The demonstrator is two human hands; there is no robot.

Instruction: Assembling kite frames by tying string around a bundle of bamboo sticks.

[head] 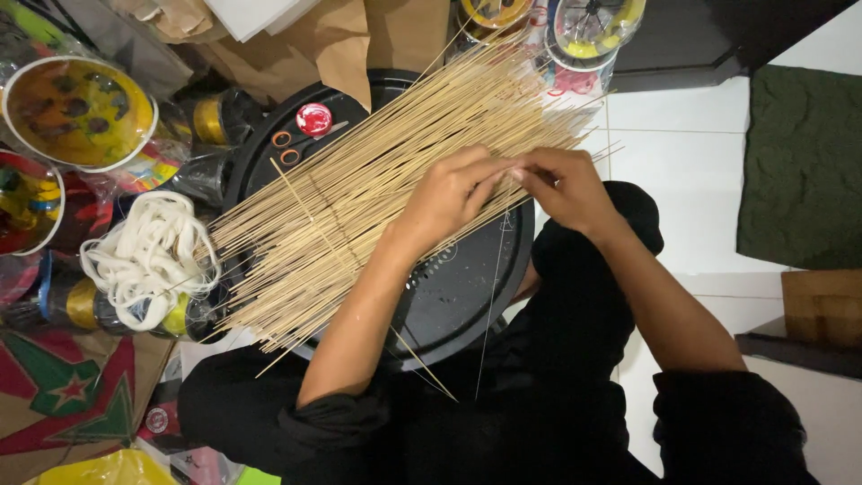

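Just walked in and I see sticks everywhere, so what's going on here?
A person in black sits on the floor over a round black tray covered with thin bamboo sticks. The left hand and right hand meet above the sticks, pinching something fine, seemingly a thin thread. Orange-handled scissors and a white cord bundle lie nearby.
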